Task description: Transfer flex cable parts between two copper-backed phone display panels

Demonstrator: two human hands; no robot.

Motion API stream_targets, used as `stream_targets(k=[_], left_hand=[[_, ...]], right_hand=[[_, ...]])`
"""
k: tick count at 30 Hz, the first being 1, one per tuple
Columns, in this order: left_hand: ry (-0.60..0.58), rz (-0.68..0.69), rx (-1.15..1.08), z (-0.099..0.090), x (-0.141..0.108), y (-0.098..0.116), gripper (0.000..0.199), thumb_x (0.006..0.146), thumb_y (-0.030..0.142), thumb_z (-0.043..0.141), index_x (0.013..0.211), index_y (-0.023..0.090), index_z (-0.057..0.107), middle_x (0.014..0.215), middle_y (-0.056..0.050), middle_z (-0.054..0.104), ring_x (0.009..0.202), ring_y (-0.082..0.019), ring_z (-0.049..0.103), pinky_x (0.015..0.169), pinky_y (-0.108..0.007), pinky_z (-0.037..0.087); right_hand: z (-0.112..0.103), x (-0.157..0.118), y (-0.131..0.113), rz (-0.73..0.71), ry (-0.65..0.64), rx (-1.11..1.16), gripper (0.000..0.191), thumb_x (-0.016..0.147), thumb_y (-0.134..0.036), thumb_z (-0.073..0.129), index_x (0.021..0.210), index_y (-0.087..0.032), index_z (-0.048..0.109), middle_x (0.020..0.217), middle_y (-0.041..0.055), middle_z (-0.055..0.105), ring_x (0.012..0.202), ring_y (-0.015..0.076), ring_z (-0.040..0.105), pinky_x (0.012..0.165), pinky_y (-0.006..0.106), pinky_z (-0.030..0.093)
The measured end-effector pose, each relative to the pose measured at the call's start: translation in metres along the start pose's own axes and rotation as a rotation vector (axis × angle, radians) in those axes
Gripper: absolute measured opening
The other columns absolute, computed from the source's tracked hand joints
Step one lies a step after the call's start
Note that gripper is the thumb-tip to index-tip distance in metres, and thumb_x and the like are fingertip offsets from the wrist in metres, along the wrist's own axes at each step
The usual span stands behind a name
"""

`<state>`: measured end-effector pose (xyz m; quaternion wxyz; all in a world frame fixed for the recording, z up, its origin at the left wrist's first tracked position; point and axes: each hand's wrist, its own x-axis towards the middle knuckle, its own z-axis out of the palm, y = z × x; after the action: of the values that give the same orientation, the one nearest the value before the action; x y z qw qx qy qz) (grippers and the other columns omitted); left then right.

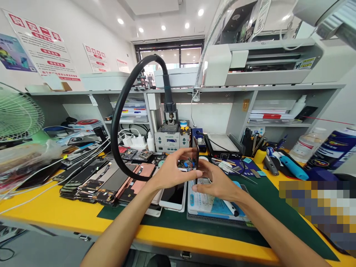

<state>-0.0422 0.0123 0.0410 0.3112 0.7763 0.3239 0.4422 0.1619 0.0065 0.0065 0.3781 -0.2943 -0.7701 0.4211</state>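
The left hand (172, 172) and right hand (219, 183), two in all, are closed on one phone (196, 157), gripping it from either side. The phone stands on edge above the bench (52, 211), not touching it. One circuit board (186, 165) lies just behind the phone, partly blocked by the left hand. One white phone (174, 196) lies below it to the left, and one blue tray (211, 202) below it to the right. Left of it are stacked opened phones (111, 185), too overlapped to count, and one black hose (119, 122). Behind it stands one soldering station (167, 141). To its right are one bottle (307, 146) and one can (333, 148).
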Motion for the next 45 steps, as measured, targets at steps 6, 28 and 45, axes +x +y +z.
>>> stream_targets(k=[6,28,45], left_hand=[[-0.014,-0.111,-0.168,-0.001,0.005,-0.003,0.054,0.076,0.042,0.078,0.120,0.015,0.063,0.113,-0.012,0.072,0.104,-0.026,0.067,0.092,-0.039,0.053],[0.090,-0.346,-0.424,0.006,0.010,-0.012,0.047,0.071,0.044,0.082,0.105,0.014,0.070,0.104,-0.011,0.073,0.095,-0.026,0.070,0.075,-0.037,0.061],[0.091,-0.441,-0.527,-0.002,0.014,-0.017,0.045,0.073,0.044,0.081,0.101,0.011,0.070,0.101,-0.012,0.070,0.086,-0.021,0.068,0.078,-0.038,0.062]], right_hand=[[-0.001,0.003,-0.004,0.094,-0.053,0.133,0.075,0.076,-0.038,0.082,0.140,-0.021,0.049,0.132,0.0128,0.056,0.107,0.0271,0.061,0.088,0.040,0.054],[-0.003,0.004,0.001,0.197,-0.090,0.361,0.081,0.069,-0.032,0.088,0.139,-0.019,0.049,0.123,0.0132,0.060,0.108,0.0270,0.062,0.091,0.043,0.052],[-0.008,0.003,-0.004,0.211,-0.157,0.410,0.083,0.073,-0.024,0.086,0.144,-0.022,0.045,0.131,0.0133,0.056,0.114,0.0275,0.062,0.092,0.040,0.056]])
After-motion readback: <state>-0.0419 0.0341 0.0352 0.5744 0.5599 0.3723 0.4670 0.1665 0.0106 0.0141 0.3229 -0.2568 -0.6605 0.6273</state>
